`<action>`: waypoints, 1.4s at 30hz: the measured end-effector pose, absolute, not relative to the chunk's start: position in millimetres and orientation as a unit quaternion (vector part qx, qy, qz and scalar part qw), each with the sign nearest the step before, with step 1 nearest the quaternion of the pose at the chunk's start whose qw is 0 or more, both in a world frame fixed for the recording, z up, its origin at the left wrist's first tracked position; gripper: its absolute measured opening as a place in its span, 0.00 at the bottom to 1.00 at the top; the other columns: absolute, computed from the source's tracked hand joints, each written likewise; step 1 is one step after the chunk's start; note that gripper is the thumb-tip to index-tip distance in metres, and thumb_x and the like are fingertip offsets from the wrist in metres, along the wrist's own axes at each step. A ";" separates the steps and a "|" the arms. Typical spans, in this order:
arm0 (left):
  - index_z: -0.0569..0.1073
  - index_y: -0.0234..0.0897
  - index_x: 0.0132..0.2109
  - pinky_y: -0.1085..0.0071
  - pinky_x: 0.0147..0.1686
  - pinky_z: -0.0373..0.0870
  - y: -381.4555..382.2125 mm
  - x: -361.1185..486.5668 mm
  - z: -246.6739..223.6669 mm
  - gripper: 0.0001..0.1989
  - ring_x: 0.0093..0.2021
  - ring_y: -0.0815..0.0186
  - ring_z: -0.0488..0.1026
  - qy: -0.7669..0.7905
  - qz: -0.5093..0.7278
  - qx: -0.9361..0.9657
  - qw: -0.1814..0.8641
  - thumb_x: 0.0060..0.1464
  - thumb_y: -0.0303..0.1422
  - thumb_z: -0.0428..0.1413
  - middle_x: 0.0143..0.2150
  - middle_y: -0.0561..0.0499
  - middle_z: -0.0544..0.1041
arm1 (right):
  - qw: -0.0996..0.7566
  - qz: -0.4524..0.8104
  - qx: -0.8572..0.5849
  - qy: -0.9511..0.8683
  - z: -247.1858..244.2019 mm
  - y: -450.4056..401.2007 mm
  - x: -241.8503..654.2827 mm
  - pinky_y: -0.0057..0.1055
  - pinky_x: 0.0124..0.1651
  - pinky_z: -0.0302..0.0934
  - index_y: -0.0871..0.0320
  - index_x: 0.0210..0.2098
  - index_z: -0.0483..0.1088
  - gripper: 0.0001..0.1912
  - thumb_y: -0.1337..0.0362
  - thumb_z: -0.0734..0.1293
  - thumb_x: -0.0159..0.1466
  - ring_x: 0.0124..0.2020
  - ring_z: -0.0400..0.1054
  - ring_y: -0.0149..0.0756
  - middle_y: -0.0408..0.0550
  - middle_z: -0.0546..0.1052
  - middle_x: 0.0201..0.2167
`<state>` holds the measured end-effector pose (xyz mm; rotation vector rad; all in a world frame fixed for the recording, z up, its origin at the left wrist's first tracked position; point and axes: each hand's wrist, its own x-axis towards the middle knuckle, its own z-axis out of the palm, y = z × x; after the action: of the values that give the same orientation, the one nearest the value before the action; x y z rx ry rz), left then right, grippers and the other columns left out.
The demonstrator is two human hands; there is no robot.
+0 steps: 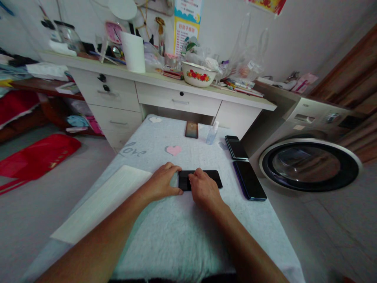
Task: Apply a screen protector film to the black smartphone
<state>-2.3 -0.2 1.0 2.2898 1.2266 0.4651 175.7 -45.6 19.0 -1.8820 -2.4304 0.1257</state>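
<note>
A black smartphone (pixel 213 177) lies screen up on the cloth-covered table, its long side running left to right. My left hand (pixel 161 181) grips its left end, thumb at the near corner and fingers at the far one. Over the middle of the screen rests my right hand (pixel 205 189), its fingers bunched together; whatever they may hold is hidden. To the right lie two more dark phones, a smaller one (pixel 236 147) behind a larger one (pixel 249 181). A clear spray bottle (pixel 212 134) stands farther back, near a small brown-and-black flat item (pixel 191 129).
A long white sheet (pixel 103 204) lies left of my left forearm. Behind the table is a white desk (pixel 176 94) bearing a paper roll (pixel 133 53) and a flowered enamel bowl (pixel 198 74). A washing machine (pixel 300 118) stands close on the right.
</note>
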 end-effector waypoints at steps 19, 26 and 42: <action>0.67 0.40 0.51 0.63 0.44 0.64 0.0 -2.2 1.1 0.31 0.45 0.57 0.67 0.450 0.171 0.840 0.250 0.37 0.43 0.62 0.46 0.47 0.67 | 0.075 0.053 -0.607 -0.789 14.0 -44.9 178.5 0.29 0.42 0.52 0.51 0.45 0.71 0.16 0.66 0.54 0.66 0.40 0.60 0.36 0.47 0.68 0.40; 0.66 0.38 0.52 0.64 0.47 0.63 0.8 -3.9 -0.7 0.32 0.46 0.57 0.66 0.441 0.173 0.845 0.249 0.38 0.41 0.63 0.46 0.47 0.66 | 0.081 0.024 -0.684 -0.725 9.1 -40.1 198.0 0.30 0.39 0.52 0.54 0.45 0.71 0.16 0.66 0.54 0.67 0.39 0.61 0.37 0.50 0.67 0.39; 0.67 0.39 0.50 0.63 0.46 0.64 -2.2 -0.7 4.7 0.31 0.46 0.56 0.66 0.451 0.166 0.843 0.242 0.37 0.41 0.63 0.45 0.47 0.67 | 0.104 0.024 -0.580 -0.808 8.6 -41.2 173.7 0.31 0.43 0.51 0.57 0.44 0.68 0.14 0.70 0.57 0.62 0.39 0.58 0.38 0.49 0.67 0.39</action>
<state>-0.7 -2.2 4.7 2.3051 1.2325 0.4536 173.7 -41.2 8.6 -1.7090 -2.3817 0.0708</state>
